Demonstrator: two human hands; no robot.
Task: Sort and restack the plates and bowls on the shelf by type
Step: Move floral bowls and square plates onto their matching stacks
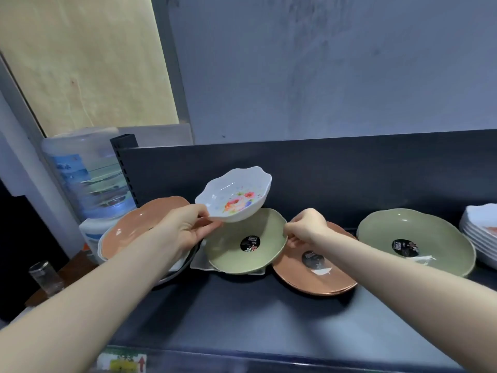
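Head view: your left hand (188,228) pinches the near rim of the white floral bowl (234,195), which hangs tilted in the air just beyond your fingers, flowers printed inside. Below it, between your hands, lies a green plate (236,254) bearing a black sticker; your right hand (306,227) grips its right edge. Brown plates (320,281) sit under your right wrist, a second green plate (414,232) further right, then white dishes (481,232). Orange-brown plates (145,222) lie under your left forearm on the dark shelf (242,313).

Dim, cool light, soft blur throughout, wide-angle bending at edges, faint glare on the leftmost orange plate (139,224).
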